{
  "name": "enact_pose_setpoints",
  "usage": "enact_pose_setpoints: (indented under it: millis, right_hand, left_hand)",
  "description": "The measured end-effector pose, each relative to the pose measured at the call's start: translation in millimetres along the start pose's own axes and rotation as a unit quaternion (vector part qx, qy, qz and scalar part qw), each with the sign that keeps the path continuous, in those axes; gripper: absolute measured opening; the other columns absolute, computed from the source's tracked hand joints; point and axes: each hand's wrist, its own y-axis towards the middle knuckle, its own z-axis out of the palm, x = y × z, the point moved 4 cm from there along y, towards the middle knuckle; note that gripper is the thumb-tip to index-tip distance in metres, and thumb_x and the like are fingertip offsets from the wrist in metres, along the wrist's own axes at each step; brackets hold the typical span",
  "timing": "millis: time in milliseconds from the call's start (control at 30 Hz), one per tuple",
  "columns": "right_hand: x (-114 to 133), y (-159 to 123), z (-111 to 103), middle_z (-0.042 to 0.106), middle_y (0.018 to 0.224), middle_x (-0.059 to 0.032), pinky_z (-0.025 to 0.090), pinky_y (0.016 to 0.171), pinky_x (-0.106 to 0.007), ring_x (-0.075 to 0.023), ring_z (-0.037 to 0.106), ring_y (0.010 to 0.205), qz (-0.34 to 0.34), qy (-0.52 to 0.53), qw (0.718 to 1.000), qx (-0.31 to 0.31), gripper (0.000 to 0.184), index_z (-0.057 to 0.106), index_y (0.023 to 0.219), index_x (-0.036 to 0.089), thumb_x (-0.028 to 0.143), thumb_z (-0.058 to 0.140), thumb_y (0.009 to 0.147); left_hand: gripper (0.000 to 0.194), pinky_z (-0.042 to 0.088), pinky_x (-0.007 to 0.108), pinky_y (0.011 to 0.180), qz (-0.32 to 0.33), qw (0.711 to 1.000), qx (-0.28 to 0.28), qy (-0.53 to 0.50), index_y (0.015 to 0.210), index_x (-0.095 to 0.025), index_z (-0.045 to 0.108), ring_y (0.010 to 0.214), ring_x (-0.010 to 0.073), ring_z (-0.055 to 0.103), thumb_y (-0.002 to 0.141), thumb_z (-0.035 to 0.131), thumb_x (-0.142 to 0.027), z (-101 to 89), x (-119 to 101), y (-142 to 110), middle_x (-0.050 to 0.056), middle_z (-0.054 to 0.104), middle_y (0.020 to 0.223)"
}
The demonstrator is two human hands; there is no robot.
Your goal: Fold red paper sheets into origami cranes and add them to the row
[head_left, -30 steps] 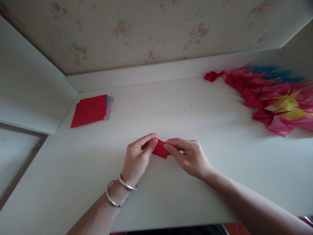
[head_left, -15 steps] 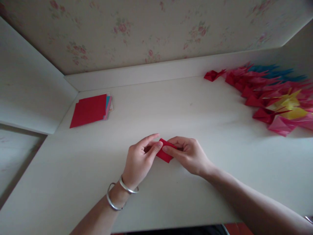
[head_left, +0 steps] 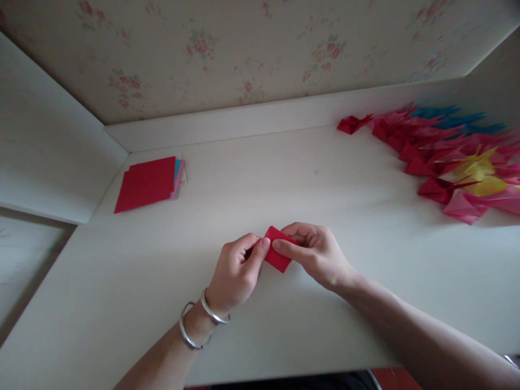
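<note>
A small folded piece of red paper (head_left: 280, 261) is held between my two hands, near the middle of the white desk. My left hand (head_left: 239, 268) pinches its left corner between thumb and curled fingers. On the other side my right hand (head_left: 314, 254) grips the paper, with the thumb lying on its face and the fingers behind. The back of the paper and some fingertips are hidden. Two silver bangles (head_left: 215, 311) circle my left wrist.
A stack of coloured paper sheets (head_left: 146, 184), red on top, lies at the back left of the desk (head_left: 244, 184). Several folded paper cranes (head_left: 434, 189) in red, pink, yellow and blue crowd the right side. A floral-papered wall (head_left: 227, 65) rises behind.
My left fingers have curled in, with the index finger no longer stretched out. The red paper is turned a little and shows more of its face between my thumbs.
</note>
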Motion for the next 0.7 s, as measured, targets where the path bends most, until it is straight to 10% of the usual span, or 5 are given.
enact_pose_setpoints:
  millis: [233,500,700]
  right_hand:
    - [5.7,-3.0,-2.0,0.074,0.087,-0.0044,0.054,0.068,-0.029,-0.0167,0.068,0.077,-0.073,-0.034,0.996,0.041,0.041,0.056,0.130,0.021,0.041,0.059,0.095]
    - [23.8,-11.4,-7.1,0.067,0.117,-0.0127,0.056,0.091,-0.038,-0.0228,0.065,0.108,-0.383,-0.298,0.873,0.047,0.031,0.065,0.123,0.022,0.020,0.063,0.092]
    - [22.3,-13.1,-8.7,0.075,0.091,-0.0079,0.056,0.068,-0.030,-0.0182,0.070,0.077,-0.340,-0.296,0.892,-0.013,0.016,0.073,0.103,0.020,0.019,0.061,0.094]
  left_hand:
    - [0.045,0.030,0.020,0.039,-0.094,0.979,-0.021,-0.180,0.056,-0.019,0.048,0.037,0.0073,0.042,0.088,0.063,-0.046,-3.3,9.8,6.3,-0.006,0.046,0.042]
    - [0.039,0.026,0.018,0.036,-0.168,0.948,0.009,-0.270,0.054,-0.018,0.052,0.033,0.0057,0.035,0.083,0.066,-0.039,-6.1,14.4,8.9,-0.007,0.041,0.036]
    - [0.052,0.035,0.022,0.042,-0.126,0.978,0.002,-0.165,0.056,-0.018,0.056,0.040,0.0100,0.045,0.095,0.047,-0.052,-1.4,13.9,6.2,-0.002,0.051,0.045]
